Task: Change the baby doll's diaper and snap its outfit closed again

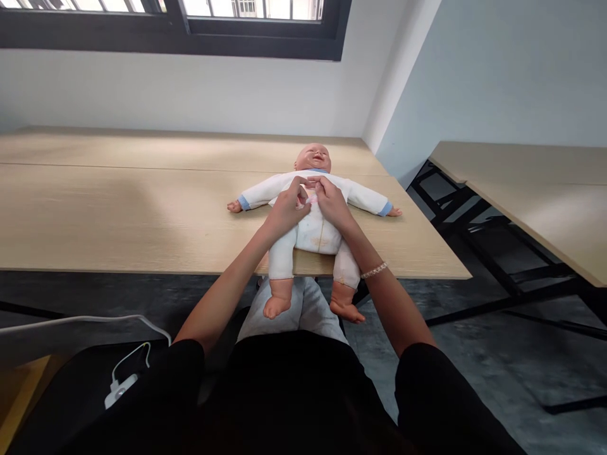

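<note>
A baby doll in a white romper with blue cuffs lies on its back on the wooden table, arms spread, bare feet hanging over the front edge. My left hand and my right hand meet on the doll's chest. Both pinch the romper's front near the collar, fingers pressed together on the cloth. A small pink spot shows between my fingertips; I cannot make out what it is. A bead bracelet circles my right wrist.
A second wooden table on a black frame stands to the right across a gap of grey floor. A white cable with a small adapter lies at lower left. A wall and dark-framed window sit behind the table.
</note>
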The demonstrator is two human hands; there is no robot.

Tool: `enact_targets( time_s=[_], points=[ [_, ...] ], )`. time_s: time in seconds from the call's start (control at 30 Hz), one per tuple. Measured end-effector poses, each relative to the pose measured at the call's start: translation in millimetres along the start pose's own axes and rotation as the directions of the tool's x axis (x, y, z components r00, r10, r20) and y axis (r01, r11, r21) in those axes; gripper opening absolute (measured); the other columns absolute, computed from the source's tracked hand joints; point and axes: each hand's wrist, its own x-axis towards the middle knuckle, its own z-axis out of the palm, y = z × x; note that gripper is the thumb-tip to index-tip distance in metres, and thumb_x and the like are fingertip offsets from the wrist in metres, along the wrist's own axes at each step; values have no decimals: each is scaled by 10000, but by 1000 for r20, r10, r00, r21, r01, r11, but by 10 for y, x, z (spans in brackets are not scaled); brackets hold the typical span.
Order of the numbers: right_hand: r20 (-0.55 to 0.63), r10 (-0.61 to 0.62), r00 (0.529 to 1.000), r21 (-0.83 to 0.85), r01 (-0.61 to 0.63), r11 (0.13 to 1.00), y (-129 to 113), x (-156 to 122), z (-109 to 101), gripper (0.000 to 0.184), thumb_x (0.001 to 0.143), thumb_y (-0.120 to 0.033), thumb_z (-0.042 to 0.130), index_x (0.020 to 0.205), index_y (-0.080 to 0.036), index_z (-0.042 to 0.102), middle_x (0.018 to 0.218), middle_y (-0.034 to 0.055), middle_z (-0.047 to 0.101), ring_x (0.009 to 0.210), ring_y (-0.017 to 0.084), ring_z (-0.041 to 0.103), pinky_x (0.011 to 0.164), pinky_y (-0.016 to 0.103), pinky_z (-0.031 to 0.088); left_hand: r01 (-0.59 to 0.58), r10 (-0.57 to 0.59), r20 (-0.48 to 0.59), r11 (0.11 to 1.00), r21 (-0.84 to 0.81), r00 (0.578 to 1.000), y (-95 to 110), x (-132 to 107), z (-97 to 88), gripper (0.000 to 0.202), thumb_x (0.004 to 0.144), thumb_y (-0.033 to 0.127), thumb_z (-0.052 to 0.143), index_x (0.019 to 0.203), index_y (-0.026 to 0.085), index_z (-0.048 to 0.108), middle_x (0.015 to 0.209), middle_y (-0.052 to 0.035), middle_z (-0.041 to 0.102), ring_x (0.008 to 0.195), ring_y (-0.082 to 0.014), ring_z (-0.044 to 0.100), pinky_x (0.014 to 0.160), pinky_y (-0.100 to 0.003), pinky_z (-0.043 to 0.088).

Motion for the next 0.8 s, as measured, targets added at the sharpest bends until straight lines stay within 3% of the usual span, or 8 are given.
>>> enact_targets(
  time_s=[0.23, 0.33, 0.5, 0.6, 0.67, 0.8],
  points=[
    [-58, 29, 998, 98, -23, 995, 25, -14, 22, 260, 977, -338, 437, 1052, -194, 641, 1116, 86, 736, 1041, 229, 687, 986, 410, 548, -31, 20, 70, 985, 172, 997, 100, -117, 35, 85, 921, 177, 629, 991, 177, 582, 1014, -69, 734, 986, -214, 698, 875, -332, 533],
    [-140, 23, 990, 186, 3, 983, 29, -52, 14, 301, 997, -395, 405, 1037, -197, 628, 1081, 93, 738, 1041, 226, 704, 979, 417, 554, -70, 18, 163, 945, 320, 987, 175, -235, 76, 239, 989, 300, 585, 1178, 155, 589, 1257, -152, 709, 1188, -289, 674, 989, -414, 529],
    [-169, -1, 986, 250, 44, 967, -1, -215, -23, 317, 973, -469, 467, 1046, -205, 627, 1112, 91, 736, 1098, 223, 700, 1032, 423, 548, -208, 61, 330, 878, 432, 942, 252, -279, 99, 495, 1021, 411, 531, 1410, 106, 490, 1534, -218, 530, 1486, -338, 460, 1189, -471, 410],
    [-143, -39, 989, 194, 66, 979, -78, -389, -98, 313, 958, -451, 492, 1060, -196, 641, 1171, 100, 727, 1125, 232, 687, 1081, 440, 526, -210, 61, 382, 908, 364, 922, 262, -241, 32, 490, 1011, 388, 547, 1399, 93, 497, 1485, -222, 571, 1429, -346, 519, 1153, -484, 446],
    [-128, -87, 988, 129, 103, 986, -155, -547, -175, 314, 962, -433, 508, 1106, -191, 647, 1223, 107, 714, 1185, 243, 664, 1109, 449, 506, -168, 66, 358, 950, 262, 932, 256, -264, -35, 446, 1007, 395, 561, 1368, 136, 518, 1424, -184, 623, 1346, -320, 593, 1102, -462, 491],
    [-46, -185, 982, -82, 181, 980, -324, -939, -334, 286, 968, -398, 596, 1159, -196, 660, 1215, 95, 711, 1187, 267, 645, 1069, 455, 510, -89, 88, 142, 996, -2, 986, 236, -447, -142, 337, 1009, 392, 568, 1287, 203, 540, 1356, -118, 665, 1221, -236, 678, 1035, -381, 540]
  ],
)
